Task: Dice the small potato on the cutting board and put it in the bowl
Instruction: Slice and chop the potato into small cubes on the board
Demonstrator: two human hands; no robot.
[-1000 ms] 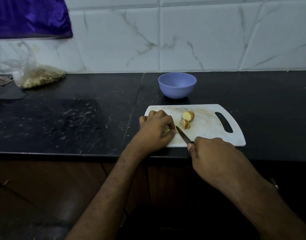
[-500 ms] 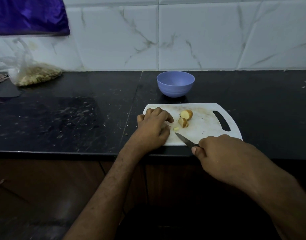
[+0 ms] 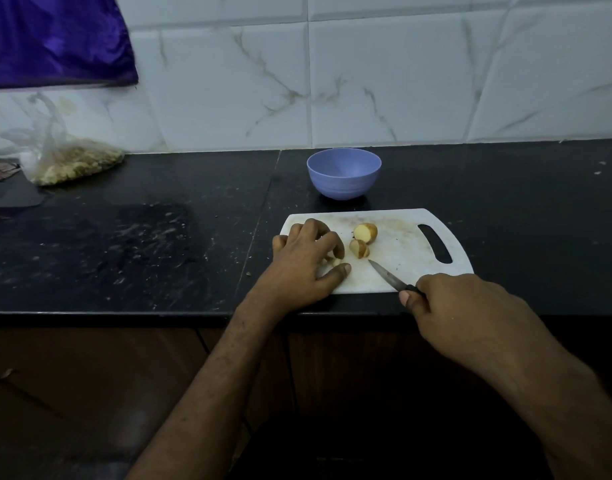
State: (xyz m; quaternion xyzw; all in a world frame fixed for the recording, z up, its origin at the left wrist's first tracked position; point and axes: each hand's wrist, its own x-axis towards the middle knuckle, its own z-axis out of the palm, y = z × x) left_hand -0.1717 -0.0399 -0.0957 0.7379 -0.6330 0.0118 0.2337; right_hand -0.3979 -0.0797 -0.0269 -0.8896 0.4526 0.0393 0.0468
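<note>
Left hand (image 3: pixel 306 263) palm down, fingers curled; right hand (image 3: pixel 467 310) fisted, thumb forward; forearms converging.

Black stone countertop (image 3: pixel 124 244) is pretty scuffed, with pale smears and crumbs all over the left half and a seam running front to back near the middle. Back left against the wall there's a clear plastic bag (image 3: pixel 72 161) of something yellowish and lumpy, can't tell what. White marble-look wall tiles (image 3: pixel 384 81) behind, and a shiny purple cloth (image 3: pixel 51 39) hanging top left. Brown wooden cabinet fronts (image 3: pixel 72 375) below the counter.
</note>
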